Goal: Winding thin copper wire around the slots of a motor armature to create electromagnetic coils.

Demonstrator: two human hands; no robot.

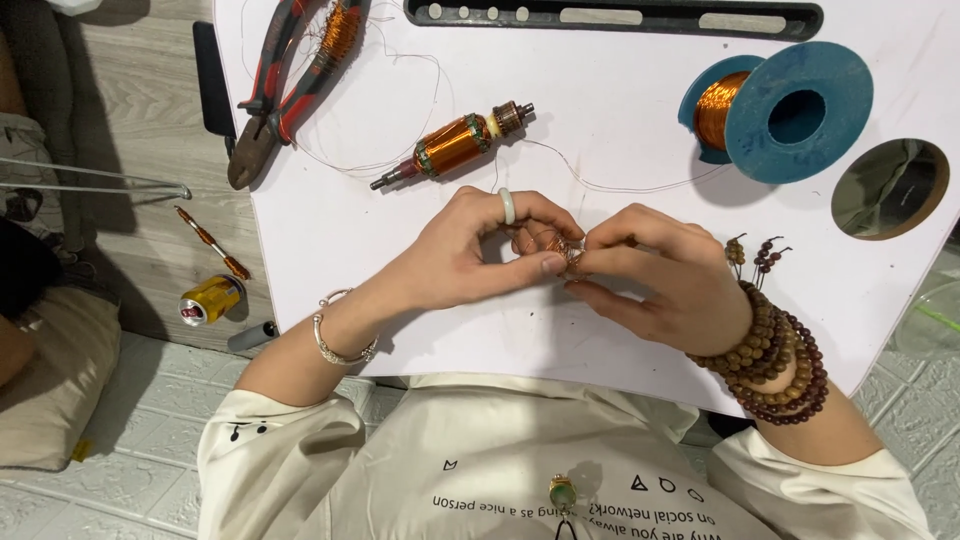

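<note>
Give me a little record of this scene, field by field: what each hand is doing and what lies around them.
left hand: pinches a small copper wire coil with thumb and forefinger
right hand: fingertips meet the same coil from the other side
surface: white table
behind hands: wound motor armature, thin wire trailing to a blue spool of copper wire
far left: red-handled pliers
floor, left: yellow can

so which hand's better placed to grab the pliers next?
Probably left. The left hand sits on the same side as the red-handled pliers, which lie up and left on the white table. The right hand would have to cross over.
</note>
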